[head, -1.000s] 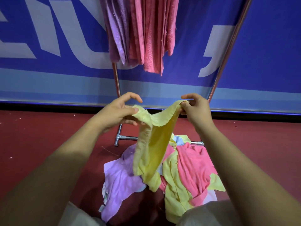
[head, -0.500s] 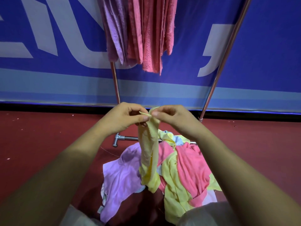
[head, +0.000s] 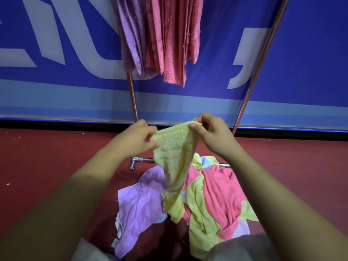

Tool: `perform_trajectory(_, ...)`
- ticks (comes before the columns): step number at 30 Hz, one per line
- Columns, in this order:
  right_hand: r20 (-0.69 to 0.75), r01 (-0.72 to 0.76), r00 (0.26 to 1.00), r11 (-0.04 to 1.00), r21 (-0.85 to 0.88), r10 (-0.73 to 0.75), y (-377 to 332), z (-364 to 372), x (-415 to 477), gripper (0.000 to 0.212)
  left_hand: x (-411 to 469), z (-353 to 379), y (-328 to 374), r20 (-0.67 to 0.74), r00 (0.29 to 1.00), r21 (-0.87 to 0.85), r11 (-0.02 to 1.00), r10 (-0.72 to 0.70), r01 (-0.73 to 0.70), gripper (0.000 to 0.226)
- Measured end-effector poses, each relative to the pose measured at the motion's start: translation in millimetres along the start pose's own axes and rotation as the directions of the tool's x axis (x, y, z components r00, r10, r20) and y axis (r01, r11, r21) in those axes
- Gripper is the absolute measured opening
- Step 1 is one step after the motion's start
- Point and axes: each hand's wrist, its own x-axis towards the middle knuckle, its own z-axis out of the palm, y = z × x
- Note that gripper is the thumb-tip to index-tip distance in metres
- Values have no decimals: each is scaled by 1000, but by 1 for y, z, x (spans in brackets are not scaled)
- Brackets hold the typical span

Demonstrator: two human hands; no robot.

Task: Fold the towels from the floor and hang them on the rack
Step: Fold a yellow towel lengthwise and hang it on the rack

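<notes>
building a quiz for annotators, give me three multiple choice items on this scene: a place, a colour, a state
1. Where in the floor pile is the purple towel? A left side B right side C far end
2. What colour is the held towel? A pink B yellow C blue
3. How is it held? A draped over one forearm B lying flat C pinched by left hand and right hand
1 A, it spreads at the pile's left; 2 B, the lifted cloth is yellow; 3 C, both hands grip its top edge.
</notes>
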Motion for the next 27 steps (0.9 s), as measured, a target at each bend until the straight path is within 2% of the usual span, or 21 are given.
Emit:
perform_trajectory(2, -107, -9, 994, 1000, -5, 8, 2, -3, 2, 19, 3, -9, -4, -148, 988, -47, 998, -52, 46, 23)
perform_trajectory(4, -196, -47, 978, 994, 102, 67, 5, -7, 6, 23, 3, -18, -3, -243, 960, -184, 979, -136, 92, 24)
perform_trajectory(7, -209, -75, 968, 954, 292, 140, 4, -12, 6, 26, 2, -21, 4, -256, 944, -393, 915, -206, 93, 22)
perform_trajectory(12, -218, -81, 960, 917, 391, 177, 5, -16, 3, 16, 0, -25, 7, -242, 939, -680, 733, -246, 17, 23)
perform_trajectory(15, -233, -85, 950, 892, 443, 206, 1, -16, 0, 18, -4, -28, 14, -322, 913, -673, 739, -249, -36, 9)
perform_trajectory(20, -244, -53, 940, 809, 585, 238, -10, -21, -10, 14, -12, -39, 24, -357, 902, -671, 739, -243, -67, 8)
perform_trajectory(23, -261, -39, 936, 806, 591, 238, -25, -31, -15, 13, -16, -55, 39, -397, 890, -621, 779, -226, -80, 8)
perform_trajectory(27, -291, 23, 942, 835, 549, 166, -66, -60, -12, 13, -22, -98, 62, -455, 862, -548, 833, -222, -75, 13)
